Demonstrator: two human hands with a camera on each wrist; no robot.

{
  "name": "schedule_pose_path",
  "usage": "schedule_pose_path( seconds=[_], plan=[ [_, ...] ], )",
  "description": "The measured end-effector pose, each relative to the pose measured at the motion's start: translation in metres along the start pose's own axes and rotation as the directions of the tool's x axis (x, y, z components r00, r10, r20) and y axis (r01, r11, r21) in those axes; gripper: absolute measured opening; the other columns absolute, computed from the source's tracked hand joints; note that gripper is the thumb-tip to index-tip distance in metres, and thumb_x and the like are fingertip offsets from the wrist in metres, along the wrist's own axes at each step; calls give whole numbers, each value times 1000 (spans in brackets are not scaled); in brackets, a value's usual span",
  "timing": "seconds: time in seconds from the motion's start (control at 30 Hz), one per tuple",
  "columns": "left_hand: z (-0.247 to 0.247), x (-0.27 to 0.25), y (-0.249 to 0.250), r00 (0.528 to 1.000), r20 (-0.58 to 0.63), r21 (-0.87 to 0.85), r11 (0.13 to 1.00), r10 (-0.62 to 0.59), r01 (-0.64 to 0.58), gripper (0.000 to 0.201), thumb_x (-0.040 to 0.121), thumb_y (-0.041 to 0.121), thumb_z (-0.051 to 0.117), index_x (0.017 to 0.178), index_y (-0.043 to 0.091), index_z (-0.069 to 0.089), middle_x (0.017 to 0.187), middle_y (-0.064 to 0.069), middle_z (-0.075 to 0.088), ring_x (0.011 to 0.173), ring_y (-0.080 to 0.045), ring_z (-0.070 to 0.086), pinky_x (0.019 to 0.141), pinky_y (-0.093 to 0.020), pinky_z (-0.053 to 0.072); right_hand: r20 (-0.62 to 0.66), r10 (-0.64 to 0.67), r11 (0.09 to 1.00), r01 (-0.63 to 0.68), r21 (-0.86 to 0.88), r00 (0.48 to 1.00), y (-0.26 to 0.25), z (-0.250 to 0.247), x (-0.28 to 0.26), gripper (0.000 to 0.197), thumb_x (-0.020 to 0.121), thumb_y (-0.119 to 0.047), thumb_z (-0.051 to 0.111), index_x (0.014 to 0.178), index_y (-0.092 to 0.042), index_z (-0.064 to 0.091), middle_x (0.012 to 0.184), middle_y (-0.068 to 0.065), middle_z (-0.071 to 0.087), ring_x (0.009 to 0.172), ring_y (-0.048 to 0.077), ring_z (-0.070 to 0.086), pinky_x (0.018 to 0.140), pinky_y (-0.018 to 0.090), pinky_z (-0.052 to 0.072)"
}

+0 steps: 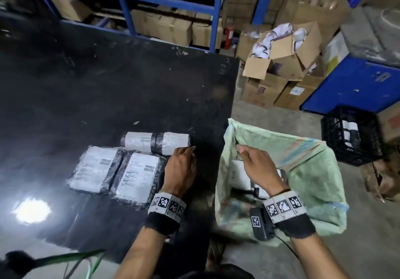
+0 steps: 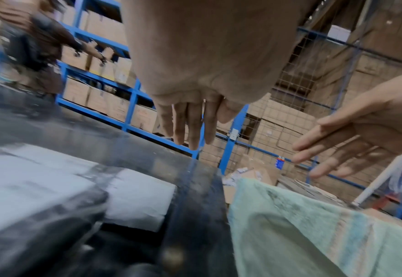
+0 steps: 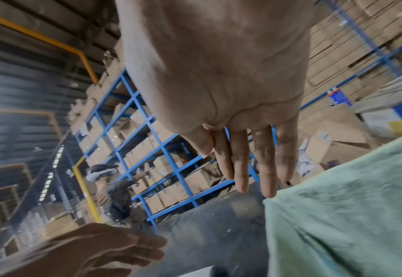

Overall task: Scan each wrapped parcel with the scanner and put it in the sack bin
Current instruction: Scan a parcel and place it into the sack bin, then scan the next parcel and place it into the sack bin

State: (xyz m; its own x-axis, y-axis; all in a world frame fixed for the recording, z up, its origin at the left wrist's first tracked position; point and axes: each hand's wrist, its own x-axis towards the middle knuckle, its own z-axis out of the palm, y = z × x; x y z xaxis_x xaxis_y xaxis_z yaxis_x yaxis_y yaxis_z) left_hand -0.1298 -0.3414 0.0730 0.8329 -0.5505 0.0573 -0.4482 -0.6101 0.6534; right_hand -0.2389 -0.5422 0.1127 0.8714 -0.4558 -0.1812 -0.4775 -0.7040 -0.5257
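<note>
Black tabletop (image 1: 129,84) is your landmark. At its near right corner, your left hand (image 1: 180,170) hovers palm down with the fingers (image 2: 190,127) straight and together, holding nothing; the fingertips reach the right end of the rolled parcel (image 1: 155,143), though you cannot tell whether they touch it. Off the table's right edge, your right hand (image 1: 257,168) hangs over the mouth of the sack (image 1: 313,170), its fingers (image 3: 266,165) straight and loosely spread, empty as well. Below that hand, inside the sack, lie white parcels (image 1: 242,175), partly hidden by your wrist. The green woven sack stands on the floor right beside the table, its rim (image 1: 233,131) about level with the tabletop.

Left of your left hand, two flat parcels (image 1: 121,170) wrapped in black film with white labels lie side by side on the table, touching each other. Just behind them the rolled parcel lies crosswise, also labelled white.

Beyond the table's far edge stands blue racking (image 1: 168,1) full of cartons. Off the far right corner, open cardboard boxes (image 1: 285,58) are piled on the floor, and a black crate (image 1: 350,136) sits past the sack.
</note>
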Motion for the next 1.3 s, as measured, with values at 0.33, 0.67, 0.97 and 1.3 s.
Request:
schedule_pose_path(
  seconds=[0.33, 0.67, 0.97, 1.3],
  plan=[
    [-115, -45, -165, 950, -123, 42, 955, -287, 294, 35, 100, 9, 56, 133, 3, 64, 121, -26, 68, 120, -44, 56, 99, -47, 46, 172, 16, 1000, -14, -14, 985, -95, 108, -33, 41, 105, -32, 35, 141, -27, 52, 141, -1, 58, 131, 24, 51, 109, 35, 38],
    [-151, -83, -305, 870, -68, 46, 869, -489, 492, 77, 97, 30, 70, 162, 21, 31, 137, -31, 54, 132, -49, 42, 116, -56, 33, 227, 423, 903, -430, -23, 877, -93, 204, -45, 70, 100, -56, 32, 158, -33, 0, 146, 13, 52, 132, 37, 50, 105, 45, 37],
    [-147, -70, -357, 895, 58, -264, 858, -443, 441, 84, 92, 53, 70, 161, 45, 23, 154, 7, 51, 141, -20, 48, 123, -51, 34, 140, 518, 752, -527, 396, 844, -88, 255, -40, 67, 102, -50, 39, 158, -35, 7, 152, 9, 45, 151, 31, 20, 118, 35, 9],
    [-138, -60, -372, 912, 57, -471, 795, -406, 383, 87, 83, 33, 86, 154, 47, 39, 140, 27, 57, 122, 22, 52, 109, -11, 39, 157, 464, 645, -454, 615, 872, -93, 262, -29, 61, 106, -27, 40, 159, -24, 9, 154, 4, 37, 136, 16, 42, 93, 1, 27]
  ],
)
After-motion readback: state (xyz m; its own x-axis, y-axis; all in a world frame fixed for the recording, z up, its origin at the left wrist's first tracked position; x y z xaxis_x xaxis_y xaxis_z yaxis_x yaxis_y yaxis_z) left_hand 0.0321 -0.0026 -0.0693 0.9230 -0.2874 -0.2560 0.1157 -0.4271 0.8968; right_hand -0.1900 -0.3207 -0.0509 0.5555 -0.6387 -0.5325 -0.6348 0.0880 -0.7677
